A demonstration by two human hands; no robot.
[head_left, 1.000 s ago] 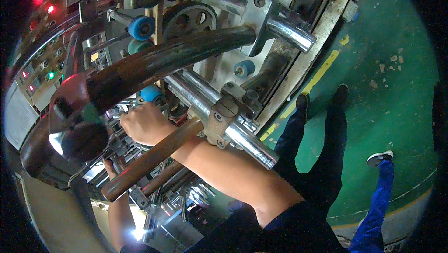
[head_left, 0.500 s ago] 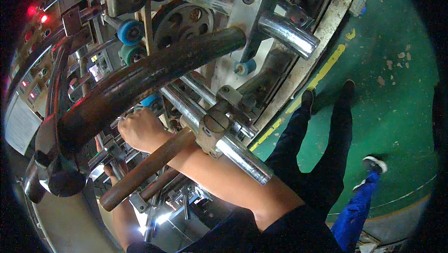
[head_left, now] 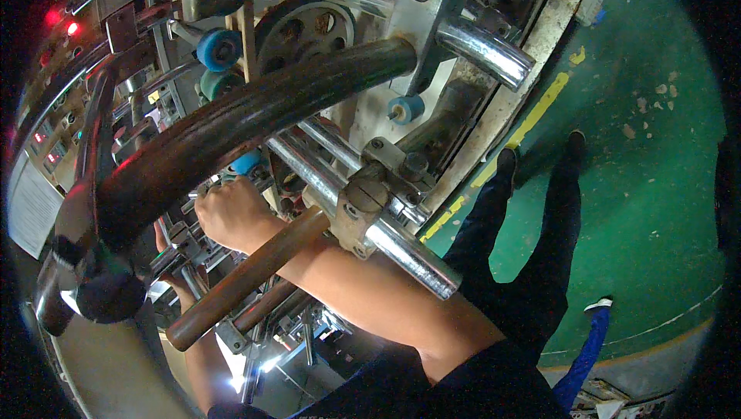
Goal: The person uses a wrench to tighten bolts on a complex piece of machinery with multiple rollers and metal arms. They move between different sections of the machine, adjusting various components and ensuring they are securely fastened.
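My right hand [head_left: 225, 211] is closed in a fist among the machine parts, just below a blue roller [head_left: 245, 162]. What its fingers hold, if anything, is hidden. A rusty brown bar [head_left: 251, 280] crosses in front of my right forearm, beside a chromed rod [head_left: 413, 257] in a metal clamp block [head_left: 360, 206]. Lower left, my left hand [head_left: 182, 289] reaches in behind small metal brackets [head_left: 184, 240]. Those brackets and the rods hide most of its fingers, so its grip cannot be made out.
A thick dark curved tube [head_left: 255, 114] spans above both hands. Beyond it are a spoked wheel [head_left: 305, 37] and more blue rollers [head_left: 218, 50]. Lit control panels [head_left: 58, 141] stand at left. Right, green floor [head_left: 641, 187] has a yellow line; another person's blue trouser leg [head_left: 590, 349] is there.
The other person's blue leg has shifted, and less of it shows. The machine sits slightly differently in view. Both my hands stay in nearly the same place.
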